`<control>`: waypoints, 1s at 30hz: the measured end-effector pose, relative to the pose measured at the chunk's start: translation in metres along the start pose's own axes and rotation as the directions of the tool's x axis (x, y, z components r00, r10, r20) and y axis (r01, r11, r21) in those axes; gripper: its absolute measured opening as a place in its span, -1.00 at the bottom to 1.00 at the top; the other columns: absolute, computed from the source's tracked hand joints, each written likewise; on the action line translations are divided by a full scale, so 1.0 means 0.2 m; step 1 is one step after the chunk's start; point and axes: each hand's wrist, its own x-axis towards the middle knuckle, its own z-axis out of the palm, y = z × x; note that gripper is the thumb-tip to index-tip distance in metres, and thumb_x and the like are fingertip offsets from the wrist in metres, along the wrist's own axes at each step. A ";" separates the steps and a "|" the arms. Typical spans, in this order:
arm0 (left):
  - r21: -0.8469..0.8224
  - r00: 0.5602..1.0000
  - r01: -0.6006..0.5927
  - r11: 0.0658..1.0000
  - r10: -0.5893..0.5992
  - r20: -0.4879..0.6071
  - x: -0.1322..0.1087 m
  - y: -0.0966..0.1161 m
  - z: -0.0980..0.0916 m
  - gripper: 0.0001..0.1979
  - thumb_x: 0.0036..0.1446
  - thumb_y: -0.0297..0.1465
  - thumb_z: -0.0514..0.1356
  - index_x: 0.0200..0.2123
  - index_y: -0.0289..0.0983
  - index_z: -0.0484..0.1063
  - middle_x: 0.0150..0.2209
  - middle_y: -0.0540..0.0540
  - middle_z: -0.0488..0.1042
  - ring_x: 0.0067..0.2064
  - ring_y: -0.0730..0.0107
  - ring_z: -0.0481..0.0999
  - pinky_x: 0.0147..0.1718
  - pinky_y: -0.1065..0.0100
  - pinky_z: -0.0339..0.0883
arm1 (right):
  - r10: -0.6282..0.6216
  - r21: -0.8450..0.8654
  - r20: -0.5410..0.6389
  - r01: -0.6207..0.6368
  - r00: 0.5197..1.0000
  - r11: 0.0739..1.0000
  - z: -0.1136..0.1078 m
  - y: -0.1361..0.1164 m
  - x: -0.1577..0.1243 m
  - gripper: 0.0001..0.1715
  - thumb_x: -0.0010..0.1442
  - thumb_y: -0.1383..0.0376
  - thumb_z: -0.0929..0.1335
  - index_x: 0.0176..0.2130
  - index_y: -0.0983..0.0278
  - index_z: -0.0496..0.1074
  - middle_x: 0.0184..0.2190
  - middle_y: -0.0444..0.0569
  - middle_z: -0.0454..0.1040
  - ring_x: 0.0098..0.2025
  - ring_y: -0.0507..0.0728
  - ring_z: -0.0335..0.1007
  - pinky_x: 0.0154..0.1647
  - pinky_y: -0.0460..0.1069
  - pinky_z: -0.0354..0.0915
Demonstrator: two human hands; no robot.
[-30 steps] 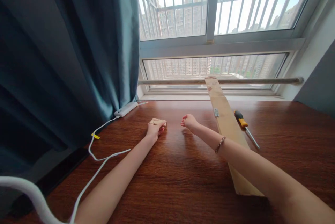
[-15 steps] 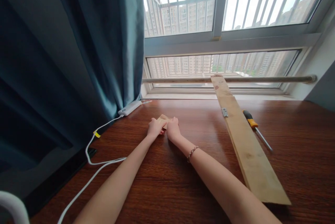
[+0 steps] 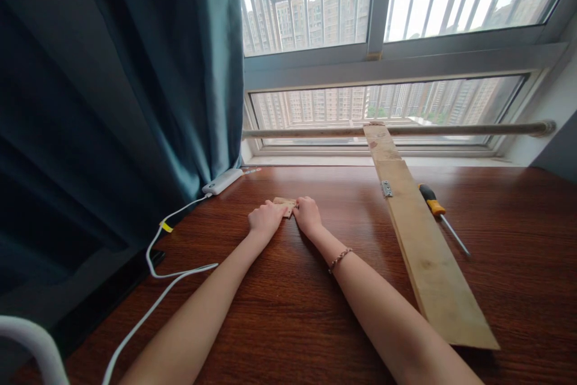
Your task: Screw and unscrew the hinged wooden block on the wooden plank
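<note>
Small flat pale wooden piece (image 3: pixel 285 201) is lying between both hands on the glossy reddish-brown wooden table (image 3: pixel 279 313), its lower side hidden. The left hand's (image 3: pixel 265 218) fingers are pinching its left part, their tips partly covered; the right hand's (image 3: pixel 309 215) fingers are curling at its right edge, and whether they are gripping cannot be told. Both forearms are running out of view below. Farther right, a long pale wooden board (image 3: pixel 424 241) is lying beside a black-and-yellow-handled screwdriver (image 3: pixel 435 205); leftward, a white cable (image 3: pixel 151 259) is winding, cut off below.
</note>
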 end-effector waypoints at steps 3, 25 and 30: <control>0.018 1.000 0.002 1.000 -0.001 -0.008 0.00 0.00 0.00 -0.43 0.09 -0.03 -0.01 -0.20 -0.48 0.37 -0.33 -0.43 0.50 -0.24 -0.10 0.51 -0.32 0.12 0.30 | -0.004 0.061 -0.009 0.004 1.000 0.998 0.02 0.00 0.01 -0.77 0.13 0.41 0.25 -0.33 0.35 0.49 -0.29 0.13 0.49 -0.21 0.14 0.40 -0.20 -0.07 0.22; -0.055 0.933 -0.336 0.940 0.324 -0.154 -0.17 0.13 -0.12 -0.50 0.19 -0.08 -0.14 -0.14 -0.32 0.38 -0.28 -0.34 0.50 -0.24 -0.01 0.50 -0.32 0.19 0.26 | -0.301 0.275 -0.246 0.364 0.921 0.890 -1.36 -0.12 -0.34 -0.80 0.08 0.25 0.32 -0.35 0.30 0.51 -0.43 -0.06 0.53 -0.37 0.06 0.46 -0.35 -0.07 0.29; -0.474 0.862 -0.489 0.733 0.490 -0.131 -0.25 0.29 -0.09 -0.60 0.16 -0.07 -0.05 -0.28 -0.22 0.43 -0.47 -0.12 0.47 -0.36 0.22 0.47 -0.31 0.28 0.25 | 0.264 -0.335 -0.094 -0.280 0.960 0.900 -1.56 0.63 -0.22 -0.72 0.07 0.15 0.34 -0.42 0.32 0.50 -0.48 0.00 0.52 -0.42 0.11 0.45 -0.41 -0.06 0.25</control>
